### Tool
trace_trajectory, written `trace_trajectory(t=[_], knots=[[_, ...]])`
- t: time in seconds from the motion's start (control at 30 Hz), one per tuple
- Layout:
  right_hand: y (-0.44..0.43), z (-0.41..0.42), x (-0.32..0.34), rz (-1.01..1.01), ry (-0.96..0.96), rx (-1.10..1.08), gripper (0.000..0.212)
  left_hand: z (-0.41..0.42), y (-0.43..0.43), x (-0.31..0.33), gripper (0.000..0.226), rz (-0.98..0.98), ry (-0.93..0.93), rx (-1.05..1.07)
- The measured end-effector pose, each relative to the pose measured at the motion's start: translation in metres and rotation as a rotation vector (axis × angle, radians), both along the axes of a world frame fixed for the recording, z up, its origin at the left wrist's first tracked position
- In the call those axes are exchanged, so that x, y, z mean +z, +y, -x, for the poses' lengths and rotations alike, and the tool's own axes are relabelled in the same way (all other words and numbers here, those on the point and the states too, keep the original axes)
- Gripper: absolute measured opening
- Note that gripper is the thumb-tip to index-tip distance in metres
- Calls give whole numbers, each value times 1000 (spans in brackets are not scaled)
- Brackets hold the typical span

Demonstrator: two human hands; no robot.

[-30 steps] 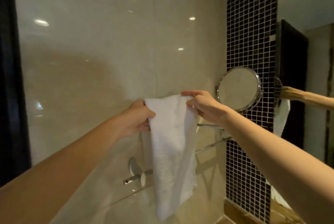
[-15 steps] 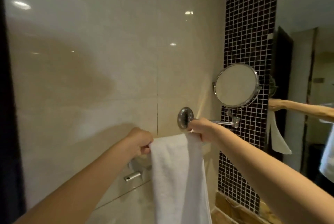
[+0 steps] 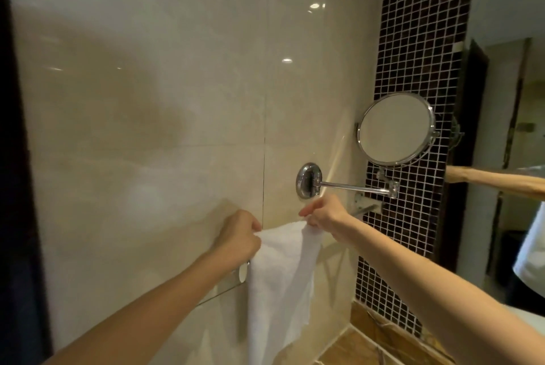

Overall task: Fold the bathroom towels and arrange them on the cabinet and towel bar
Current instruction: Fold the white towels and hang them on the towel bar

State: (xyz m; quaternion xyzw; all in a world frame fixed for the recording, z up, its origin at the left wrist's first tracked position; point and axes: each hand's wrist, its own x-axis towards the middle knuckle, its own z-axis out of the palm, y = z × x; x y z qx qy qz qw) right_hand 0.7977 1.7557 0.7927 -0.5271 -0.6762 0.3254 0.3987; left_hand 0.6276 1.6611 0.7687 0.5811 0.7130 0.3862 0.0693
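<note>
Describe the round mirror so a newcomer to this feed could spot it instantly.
Find the dark mosaic tile strip running down the right side of the beige wall. In front of it hangs the round shaving mirror, carried on a chrome swing arm. It is the only circular, chrome-rimmed thing, up and right of the white towel.

I am looking at a bathroom. Glossy cream wall tiles (image 3: 177, 99) reflect ceiling lights, and a strip of small dark mosaic tiles (image 3: 418, 40) runs beside them. A round chrome-rimmed swivel mirror (image 3: 395, 128) sits on a chrome wall arm (image 3: 348, 186). A large wall mirror (image 3: 513, 128) fills the right edge.
</note>
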Motion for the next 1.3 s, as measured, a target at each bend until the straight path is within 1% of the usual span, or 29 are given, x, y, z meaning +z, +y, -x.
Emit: trace_trajectory(t=[0.1,0.17,0.3,0.47,0.53,0.57,0.6,0.67,0.7,0.73,0.83,1.0,1.1,1.3], knots=[[8,3,-9,-44,-80,26,25,-4,-1,-1,20,23,133,-9],[12,3,-13,-81,-134,40,29,-6,-4,-2,17,61,221,-27],[15,5,-19,-109,-246,137,33,-10,-7,-6,23,138,428,-53],[12,0,-23,-135,-357,218,36,-13,-7,-14,27,210,590,-56],[7,2,-26,-160,-403,259,29,-13,-7,-15,28,212,645,-43],[4,3,-28,-215,-465,272,25,-14,-8,-14,28,201,666,-30],[1,5,-31,-303,-551,272,27,-14,-8,-14,29,181,678,-13],[-4,6,-37,-521,-720,267,35,-15,-7,-13,30,113,691,13],[-6,6,-42,-602,-766,284,37,-16,-6,-12,30,81,710,15],[-6,6,-46,-636,-786,313,38,-16,-5,-12,29,61,744,10],[-3,7,-57,-615,-808,371,41,-18,-2,-11,31,74,831,-14],[7,8,-64,-615,-713,371,38,-23,3,-11,27,71,862,-26],[9,8,-68,-636,-678,349,38,-25,5,-12,29,56,863,-28],[14,13,-65,-583,-708,326,41,-25,9,-15,28,65,809,-31]])
